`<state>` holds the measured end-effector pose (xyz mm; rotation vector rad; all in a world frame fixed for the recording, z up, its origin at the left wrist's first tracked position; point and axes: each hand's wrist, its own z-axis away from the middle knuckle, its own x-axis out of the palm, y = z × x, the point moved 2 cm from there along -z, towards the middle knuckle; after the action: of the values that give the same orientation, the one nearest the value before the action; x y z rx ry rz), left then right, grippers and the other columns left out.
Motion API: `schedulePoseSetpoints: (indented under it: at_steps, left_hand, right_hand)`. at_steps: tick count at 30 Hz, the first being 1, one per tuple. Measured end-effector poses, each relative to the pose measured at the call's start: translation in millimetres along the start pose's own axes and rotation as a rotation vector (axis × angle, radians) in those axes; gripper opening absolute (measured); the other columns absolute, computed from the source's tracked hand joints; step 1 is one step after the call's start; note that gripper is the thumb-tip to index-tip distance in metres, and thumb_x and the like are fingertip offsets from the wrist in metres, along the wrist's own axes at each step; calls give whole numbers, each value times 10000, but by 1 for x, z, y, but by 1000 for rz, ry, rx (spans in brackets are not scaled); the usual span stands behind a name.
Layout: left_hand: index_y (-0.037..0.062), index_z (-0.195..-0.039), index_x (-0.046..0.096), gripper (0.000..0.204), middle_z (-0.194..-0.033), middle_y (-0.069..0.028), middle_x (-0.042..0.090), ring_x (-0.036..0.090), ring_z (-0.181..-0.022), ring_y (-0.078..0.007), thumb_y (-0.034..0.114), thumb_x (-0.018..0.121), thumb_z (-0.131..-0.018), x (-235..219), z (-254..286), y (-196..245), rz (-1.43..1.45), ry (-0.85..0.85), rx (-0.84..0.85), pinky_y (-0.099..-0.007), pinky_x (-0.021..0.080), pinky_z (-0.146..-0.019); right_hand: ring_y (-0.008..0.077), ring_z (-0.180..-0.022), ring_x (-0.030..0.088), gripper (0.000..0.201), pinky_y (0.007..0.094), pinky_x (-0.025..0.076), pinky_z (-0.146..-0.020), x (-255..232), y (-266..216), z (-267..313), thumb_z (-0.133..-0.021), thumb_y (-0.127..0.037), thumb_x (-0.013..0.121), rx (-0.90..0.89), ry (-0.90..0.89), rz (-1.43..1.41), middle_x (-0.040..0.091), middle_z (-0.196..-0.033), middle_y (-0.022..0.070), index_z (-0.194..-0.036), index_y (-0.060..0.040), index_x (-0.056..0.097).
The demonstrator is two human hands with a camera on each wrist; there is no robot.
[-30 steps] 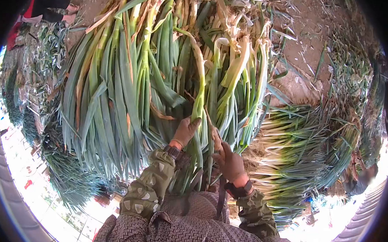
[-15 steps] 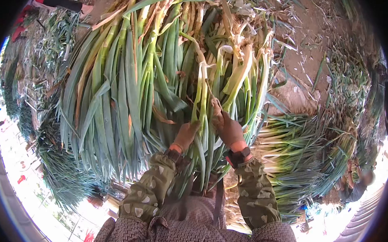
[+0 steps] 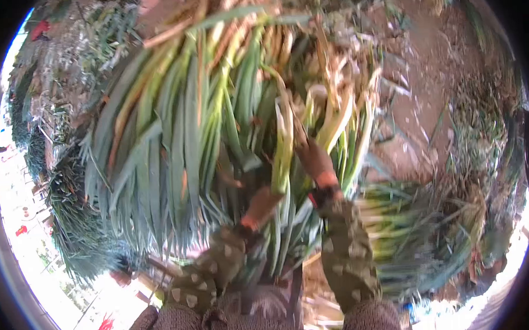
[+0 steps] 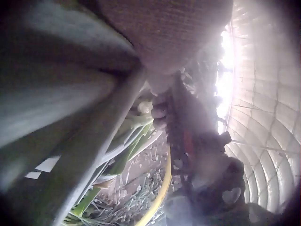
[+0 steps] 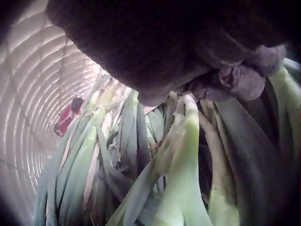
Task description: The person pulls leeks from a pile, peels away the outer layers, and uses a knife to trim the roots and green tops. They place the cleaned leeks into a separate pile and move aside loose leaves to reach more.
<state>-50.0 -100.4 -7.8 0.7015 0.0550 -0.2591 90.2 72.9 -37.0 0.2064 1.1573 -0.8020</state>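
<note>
A heap of long green onions [image 3: 174, 133] lies in front of the person, with blue-green leaves, pale shanks and some dried brown leaves. My left hand [image 3: 263, 205] grips one green onion [image 3: 283, 155] low down, where its leaves begin. Just to the right, my right hand [image 3: 316, 161] pinches a brownish dry leaf [image 3: 299, 127] running alongside that stalk. In the right wrist view, curled fingers [image 5: 242, 81] sit at the pale shank of the green onion [image 5: 181, 174]. Leaves fill the left side of the left wrist view, and the left hand [image 4: 174, 33] hides much of its own grip.
Bundled green onions [image 3: 396, 218] lie in rows to the right, pale ends toward the person. Another leafy pile [image 3: 81, 214] stands at the left. Loose trimmings [image 3: 481, 114] litter the bare soil [image 3: 415, 99]. A ribbed, translucent cover [image 4: 268, 103] arches overhead.
The right hand has moved up along the stalk with the dry leaf. The left hand still grips the green onion, lower in view. The head view has shifted and blurred.
</note>
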Motion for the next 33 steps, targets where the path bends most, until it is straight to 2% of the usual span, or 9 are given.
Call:
schedulePoseSetpoints:
  at_steps: [1,5,7,13,15,19,21,30,33]
  left_hand:
    - [19,-1091,676,301,-958,-139,690,652,-873,-249,286,613,-968,15,-3,-35,287,48,133,-379,504,-795]
    - [55,-1215,614,446,-1034,-240,677,652,-956,-409,431,541,-986,62,5,-25,-691,-118,297,-485,503,-838]
    - [32,-1164,621,477,-982,-261,662,639,-924,-444,463,544,-975,59,36,42,-64,105,336,-507,497,-807]
    - [-7,-1135,595,371,-968,-251,650,649,-871,-419,271,633,-894,121,-28,4,-378,-107,543,-494,505,-775]
    - [7,-951,654,226,-908,-233,634,617,-829,-409,218,626,-873,84,-7,40,-312,-38,556,-499,478,-744]
    - [59,-1051,639,239,-909,-190,613,623,-884,-380,237,567,-907,14,-22,16,-529,614,475,-500,489,-766]
    - [55,-1108,628,259,-914,-196,640,636,-926,-399,192,553,-902,1,-35,-1,-648,457,147,-508,503,-780]
    - [-9,-1107,623,308,-1000,-250,663,622,-941,-454,254,601,-949,34,-37,-16,-85,569,317,-487,493,-810]
    - [-14,-1054,638,353,-1023,-245,664,622,-946,-434,315,617,-928,42,-38,-15,-129,340,255,-489,493,-833]
  right_hand:
    - [319,-1196,550,382,434,573,-798,-13,-2,9,-859,-155,571,20,20,-20,577,-1289,113,-1240,-155,607]
    - [416,-1033,640,467,444,533,-809,-55,-13,78,-948,-341,569,557,227,-812,657,-1081,246,-1330,-72,554]
    - [433,-955,666,501,457,519,-797,-47,-16,109,-966,-372,569,733,254,-913,673,-1010,273,-1353,-55,537]
    - [434,-878,660,459,479,507,-748,-58,-34,140,-968,-367,540,670,280,-945,658,-940,272,-1270,-23,569]
    - [459,-979,630,430,527,534,-710,-34,-33,145,-996,-343,535,654,227,-941,551,-1292,278,-1348,-96,517]
    - [485,-828,661,613,522,524,-674,-15,-61,154,-955,-508,577,511,155,-872,681,-874,279,-1357,-53,493]
    - [489,-850,654,614,529,520,-692,-26,-73,157,-951,-502,586,609,-85,-852,683,-919,276,-1359,-54,480]
    - [477,-828,652,604,529,518,-680,-14,-94,188,-945,-443,615,615,-103,-861,688,-947,248,-1382,-71,426]
    - [459,-825,658,530,525,522,-660,-27,-101,199,-963,-403,596,586,-120,-824,681,-989,220,-1374,-107,439]
